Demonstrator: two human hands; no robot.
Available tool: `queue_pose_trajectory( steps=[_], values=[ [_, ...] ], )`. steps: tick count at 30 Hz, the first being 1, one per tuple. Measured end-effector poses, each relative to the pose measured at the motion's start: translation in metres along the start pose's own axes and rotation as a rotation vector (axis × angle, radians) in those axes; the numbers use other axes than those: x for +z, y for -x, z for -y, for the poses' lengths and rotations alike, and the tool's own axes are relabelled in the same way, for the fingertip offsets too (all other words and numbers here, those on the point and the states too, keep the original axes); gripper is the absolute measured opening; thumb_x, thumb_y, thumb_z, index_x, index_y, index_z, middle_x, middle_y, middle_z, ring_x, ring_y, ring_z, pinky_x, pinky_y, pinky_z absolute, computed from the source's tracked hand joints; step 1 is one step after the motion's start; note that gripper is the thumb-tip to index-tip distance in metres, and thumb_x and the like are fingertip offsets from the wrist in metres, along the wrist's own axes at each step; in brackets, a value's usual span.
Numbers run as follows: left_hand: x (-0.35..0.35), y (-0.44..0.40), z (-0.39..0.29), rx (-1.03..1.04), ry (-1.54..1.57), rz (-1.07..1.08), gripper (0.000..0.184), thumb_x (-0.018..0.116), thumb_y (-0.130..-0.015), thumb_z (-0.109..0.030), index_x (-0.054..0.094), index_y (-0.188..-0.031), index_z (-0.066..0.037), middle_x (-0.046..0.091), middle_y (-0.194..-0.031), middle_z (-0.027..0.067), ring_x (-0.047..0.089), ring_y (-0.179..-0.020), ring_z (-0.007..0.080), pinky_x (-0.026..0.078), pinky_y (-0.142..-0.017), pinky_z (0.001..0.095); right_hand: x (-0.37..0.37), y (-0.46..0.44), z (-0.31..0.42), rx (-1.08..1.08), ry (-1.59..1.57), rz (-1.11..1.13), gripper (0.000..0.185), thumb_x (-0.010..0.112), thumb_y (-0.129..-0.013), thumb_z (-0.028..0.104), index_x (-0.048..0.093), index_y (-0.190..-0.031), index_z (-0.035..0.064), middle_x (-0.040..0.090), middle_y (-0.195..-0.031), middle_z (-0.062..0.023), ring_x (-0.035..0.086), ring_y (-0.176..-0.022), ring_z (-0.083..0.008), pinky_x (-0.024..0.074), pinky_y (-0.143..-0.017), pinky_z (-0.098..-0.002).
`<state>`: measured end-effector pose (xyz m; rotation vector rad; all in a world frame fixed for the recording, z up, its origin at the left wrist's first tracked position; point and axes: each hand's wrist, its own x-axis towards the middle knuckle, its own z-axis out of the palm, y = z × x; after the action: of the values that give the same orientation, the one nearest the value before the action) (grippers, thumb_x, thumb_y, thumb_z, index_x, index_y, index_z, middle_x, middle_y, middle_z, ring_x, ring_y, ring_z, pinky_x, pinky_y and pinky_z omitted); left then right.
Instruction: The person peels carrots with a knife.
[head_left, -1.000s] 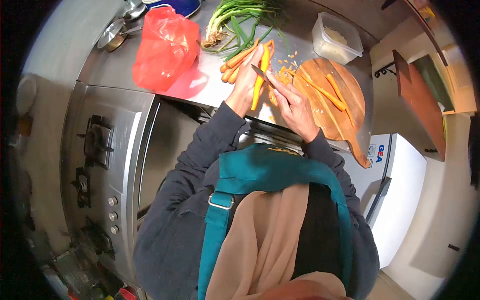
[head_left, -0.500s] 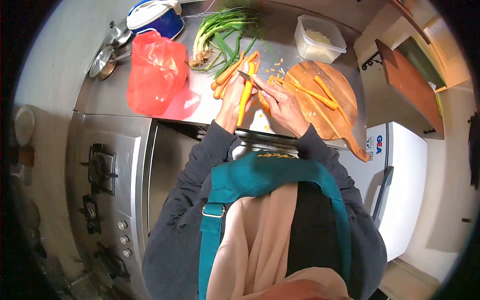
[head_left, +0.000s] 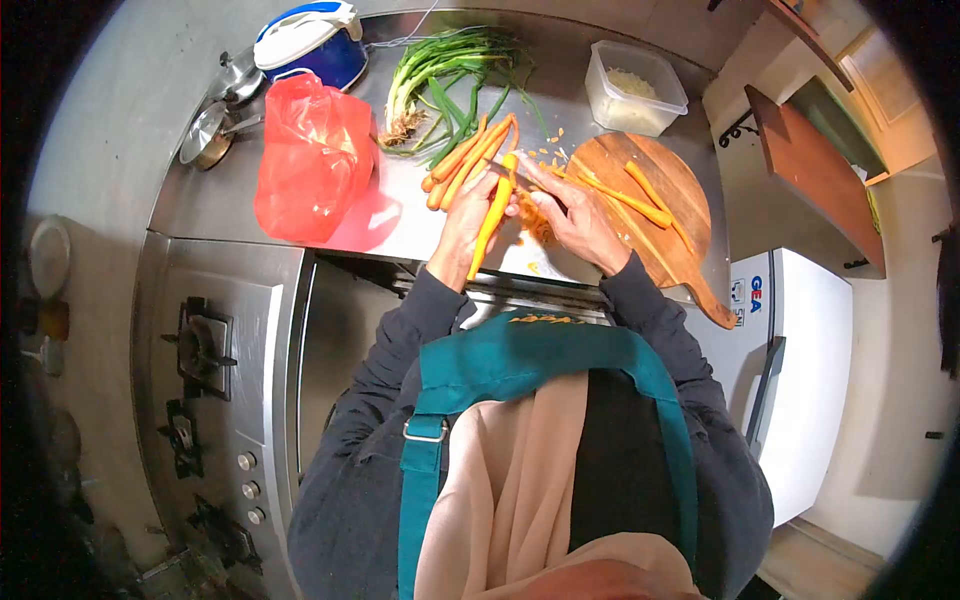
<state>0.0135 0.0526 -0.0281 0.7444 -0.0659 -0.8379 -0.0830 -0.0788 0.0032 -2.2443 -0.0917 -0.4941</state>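
My left hand [head_left: 464, 222] is closed around a peeled orange carrot [head_left: 488, 230], whose thin end points down toward the counter's front edge. My right hand [head_left: 582, 222] grips a knife [head_left: 518, 178], and its dark blade lies across the carrot's thick upper end. My fingers cover most of the knife's handle. Just beyond my left hand lies a bunch of several carrots [head_left: 455, 165]. To the right, more peeled carrots [head_left: 640, 203] rest on a round wooden cutting board [head_left: 655, 250]. Orange peelings [head_left: 535, 222] are scattered on the counter between my hands.
Green onions [head_left: 405, 95] lie behind the carrots. A red plastic bag [head_left: 315, 165] and a blue-and-white container [head_left: 325, 60] stand at left, beside metal pans [head_left: 207, 137]. A clear tub [head_left: 640, 100] with pale shreds sits back right. The gas stove [head_left: 245, 340] is near left.
The carrot and my left hand have shifted slightly down and left. The knife's blade has gone from sticking out past the carrot's left side to lying across its upper end.
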Motion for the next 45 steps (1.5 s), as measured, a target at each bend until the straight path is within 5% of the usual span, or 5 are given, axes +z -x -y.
queue_pose_trajectory(
  steps=[16,27,36,41,45],
  values=[
    [-0.002,0.003,-0.008,0.060,-0.124,0.019,0.019,0.044,-0.091,-0.017,0.053,-0.092,0.000,0.052,-0.070,0.0052,0.048,-0.056,0.0104,0.041,-0.045,0.0214,0.012,-0.010,-0.007,-0.039,-0.023,-0.027,0.041,0.048,-0.085,0.012,0.045,-0.126,0.0097,0.056,-0.110,-0.0203,0.058,-0.091,-0.0346,0.0453,-0.077,-0.0372],
    [-0.008,-0.009,0.006,0.022,-0.202,0.064,0.022,0.045,-0.092,-0.020,0.056,-0.093,-0.001,0.052,-0.069,0.0026,0.049,-0.056,0.0089,0.040,-0.044,0.0202,0.010,-0.008,-0.017,0.135,-0.037,-0.032,0.028,0.048,-0.087,0.018,0.050,-0.113,0.0086,0.058,-0.079,-0.0153,0.055,-0.068,-0.0266,0.0428,-0.063,-0.0340],
    [-0.004,-0.011,0.014,-0.113,-0.328,0.085,0.023,0.046,-0.092,-0.020,0.056,-0.092,0.000,0.052,-0.065,0.0029,0.049,-0.051,0.0089,0.041,-0.043,0.0203,0.021,0.005,-0.043,0.349,-0.110,-0.184,0.021,0.047,-0.088,0.019,0.051,-0.105,0.0082,0.056,-0.073,-0.0159,0.057,-0.068,-0.0243,0.0431,-0.063,-0.0344],
    [-0.012,-0.014,0.008,-0.346,-0.087,0.070,0.025,0.048,-0.091,-0.025,0.053,-0.098,-0.001,0.052,-0.066,0.0030,0.050,-0.048,0.0081,0.042,-0.041,0.0162,0.003,0.007,-0.067,0.185,-0.020,-0.172,0.026,0.044,-0.089,0.017,0.051,-0.111,0.0051,0.060,-0.097,-0.0177,0.058,-0.090,-0.0278,0.0429,-0.079,-0.0340],
    [-0.024,-0.039,0.008,-0.152,0.126,-0.032,0.029,0.049,-0.090,-0.032,0.053,-0.097,-0.004,0.050,-0.067,0.0015,0.045,-0.049,0.0058,0.041,-0.042,0.0128,0.014,0.017,-0.029,0.144,-0.128,0.012,0.036,0.044,-0.089,0.012,0.047,-0.124,0.0107,0.050,-0.120,-0.0188,0.051,-0.110,-0.0299,0.0400,-0.090,-0.0330]
  ],
)
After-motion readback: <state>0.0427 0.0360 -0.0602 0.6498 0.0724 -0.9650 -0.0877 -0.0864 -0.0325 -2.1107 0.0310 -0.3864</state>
